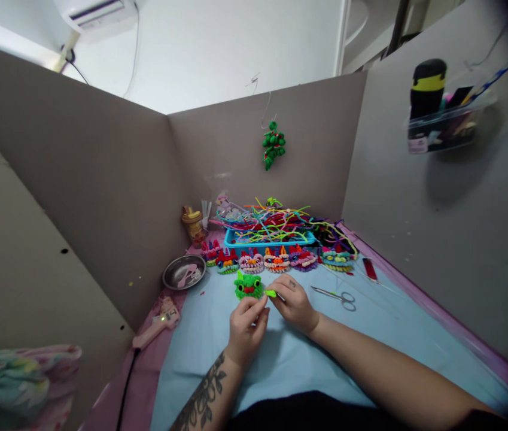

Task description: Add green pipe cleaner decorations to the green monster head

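A fuzzy green pipe-cleaner figure (248, 285) with a red mouth lies on the light blue mat (280, 353). Just below it, my left hand (247, 326) is closed, its fingertips pinched near a small lime-green piece (270, 293). My right hand (295, 302) is closed too, pinching that lime-green piece from the right. Both hands meet at the piece, right beside the green figure.
A row of several colourful pipe-cleaner figures (276, 260) lies in front of a blue tray (268, 240) heaped with pipe cleaners. Scissors (337, 295) lie right of my hands. A metal bowl (183, 271) and a pink glue gun (157, 326) sit left. Cardboard walls surround the desk.
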`<state>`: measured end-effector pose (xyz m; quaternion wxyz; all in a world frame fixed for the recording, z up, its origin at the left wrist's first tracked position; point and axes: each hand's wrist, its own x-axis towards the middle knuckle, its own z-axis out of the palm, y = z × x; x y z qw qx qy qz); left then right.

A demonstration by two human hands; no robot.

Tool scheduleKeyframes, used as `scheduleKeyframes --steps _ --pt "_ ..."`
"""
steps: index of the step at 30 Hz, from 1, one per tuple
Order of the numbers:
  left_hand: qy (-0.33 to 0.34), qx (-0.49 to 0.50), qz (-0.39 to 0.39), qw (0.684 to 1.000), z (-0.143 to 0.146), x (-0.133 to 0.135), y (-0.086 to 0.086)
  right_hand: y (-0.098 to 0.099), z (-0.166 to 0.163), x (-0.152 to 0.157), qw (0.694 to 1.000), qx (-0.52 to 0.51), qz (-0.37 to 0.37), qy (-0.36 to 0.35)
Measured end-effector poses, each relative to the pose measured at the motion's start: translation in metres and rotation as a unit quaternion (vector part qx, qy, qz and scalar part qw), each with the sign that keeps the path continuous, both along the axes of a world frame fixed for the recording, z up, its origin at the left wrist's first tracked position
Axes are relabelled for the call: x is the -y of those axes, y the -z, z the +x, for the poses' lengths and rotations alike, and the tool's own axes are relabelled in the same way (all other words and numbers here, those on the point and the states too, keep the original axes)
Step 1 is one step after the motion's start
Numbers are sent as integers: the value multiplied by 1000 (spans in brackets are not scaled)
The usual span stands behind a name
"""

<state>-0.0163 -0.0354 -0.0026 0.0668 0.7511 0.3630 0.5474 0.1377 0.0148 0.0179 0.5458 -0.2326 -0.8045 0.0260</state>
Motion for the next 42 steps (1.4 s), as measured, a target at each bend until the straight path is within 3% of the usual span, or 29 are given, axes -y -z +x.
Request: scheduleKeyframes --steps 20,30,36,42 --pt "-8 -4 -10 1000 1 0 0 2 0 -1 1000 0 -16 -3" --pt "-51 15 15 998 1 2 -3 1 -4 -2 997 -44 -57 -17" --pt "-78 54 5 995 0 2 -7 1 -4 -3 979 -92 -175 -42" --pt "-109 89 -87 986 -1 -5 -9 5 -9 -9 923 -118 -356 -86"
